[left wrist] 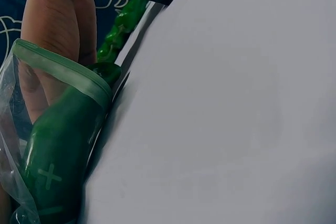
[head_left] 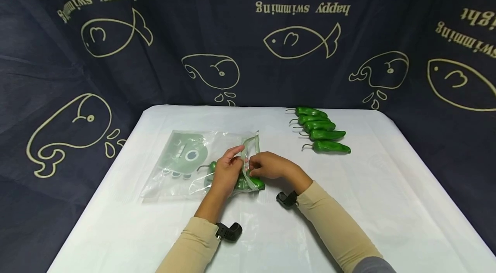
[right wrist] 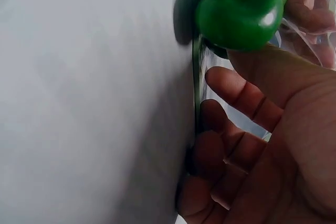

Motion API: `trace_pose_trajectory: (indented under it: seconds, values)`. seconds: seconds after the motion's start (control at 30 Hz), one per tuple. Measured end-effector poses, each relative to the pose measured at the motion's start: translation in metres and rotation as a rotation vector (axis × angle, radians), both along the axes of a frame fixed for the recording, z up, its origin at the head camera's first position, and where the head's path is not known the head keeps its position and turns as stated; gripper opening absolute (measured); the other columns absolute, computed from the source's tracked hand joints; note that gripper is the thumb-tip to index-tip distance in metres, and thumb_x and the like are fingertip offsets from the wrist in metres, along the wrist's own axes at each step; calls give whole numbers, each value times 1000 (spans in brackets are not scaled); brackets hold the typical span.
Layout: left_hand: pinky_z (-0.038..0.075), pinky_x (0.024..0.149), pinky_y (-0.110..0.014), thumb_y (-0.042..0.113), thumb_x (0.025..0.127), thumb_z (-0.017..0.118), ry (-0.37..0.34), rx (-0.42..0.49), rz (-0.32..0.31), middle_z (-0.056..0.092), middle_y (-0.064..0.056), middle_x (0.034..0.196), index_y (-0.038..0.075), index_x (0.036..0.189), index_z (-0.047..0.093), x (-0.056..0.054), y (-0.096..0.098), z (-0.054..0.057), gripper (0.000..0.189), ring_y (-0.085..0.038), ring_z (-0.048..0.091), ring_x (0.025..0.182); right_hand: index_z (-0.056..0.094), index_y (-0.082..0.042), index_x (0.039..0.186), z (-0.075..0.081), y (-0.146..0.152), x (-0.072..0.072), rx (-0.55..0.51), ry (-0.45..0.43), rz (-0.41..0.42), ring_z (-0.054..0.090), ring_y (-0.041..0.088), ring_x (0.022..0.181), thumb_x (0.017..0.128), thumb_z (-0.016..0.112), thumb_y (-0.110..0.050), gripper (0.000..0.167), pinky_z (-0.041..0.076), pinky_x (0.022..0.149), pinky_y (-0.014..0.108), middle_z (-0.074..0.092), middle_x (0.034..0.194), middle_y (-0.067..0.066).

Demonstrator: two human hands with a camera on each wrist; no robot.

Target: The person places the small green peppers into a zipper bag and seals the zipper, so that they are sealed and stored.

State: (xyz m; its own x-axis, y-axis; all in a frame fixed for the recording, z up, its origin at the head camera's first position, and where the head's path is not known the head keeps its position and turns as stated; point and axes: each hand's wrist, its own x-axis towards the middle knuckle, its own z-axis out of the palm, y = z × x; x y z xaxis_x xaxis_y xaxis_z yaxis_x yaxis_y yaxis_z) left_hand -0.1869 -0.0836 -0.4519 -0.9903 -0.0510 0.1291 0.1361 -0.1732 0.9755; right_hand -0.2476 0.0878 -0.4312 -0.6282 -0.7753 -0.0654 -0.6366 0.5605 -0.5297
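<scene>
A clear zip bag (head_left: 224, 139) with a printed green one-eyed monster lies flat, its mouth facing right. Inside are green peppers (head_left: 242, 183), partly hidden by the left hand; one blunt end (right wrist: 241, 19) pokes out at the mouth. With thumb and forefinger my left hand (head_left: 226, 172) pinches the upper layer near the green zip strip (left wrist: 63, 72). My right hand (head_left: 273, 165) reaches into the mouth beside the peppers. In the right wrist view its fingers are loosely bent with nothing seen between them, and the thumb lies under the pepper end, its tip hidden.
Several green peppers (head_left: 325, 135) lie in a slanting row at the back right, stems to the left. The white-covered table (head_left: 368, 204) meets a dark blue cloth (head_left: 240, 19) with fish and whale drawings behind. Black wrist cameras (head_left: 229, 232) sit on both forearms.
</scene>
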Motion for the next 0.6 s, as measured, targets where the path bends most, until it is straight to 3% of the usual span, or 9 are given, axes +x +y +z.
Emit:
trace_pose_trajectory:
  seconds: [0.23,0.4,0.6]
  values:
    - [51,60,-17,-12,92,50,-2,53,-32,55,-20,119,-8,136,55,-2,1,0,45,-18,69,74,61,-12,82,3,-2,1,4,-1,-26,44,8,64,92,71,-18,15,36,60,24,48,71,-7]
    - [45,58,-14,-12,90,51,-2,11,-2,55,-24,126,-6,133,58,-1,1,-1,44,-10,63,75,62,-12,86,0,0,1,5,-8,-30,45,7,66,91,71,-19,12,38,61,25,49,73,-7]
    - [47,59,-15,-12,89,50,20,15,-3,54,-30,122,-7,132,59,-1,2,-2,44,-8,59,77,65,-11,93,6,12,4,-47,14,-44,52,10,73,91,71,-17,8,45,68,29,59,83,-5]
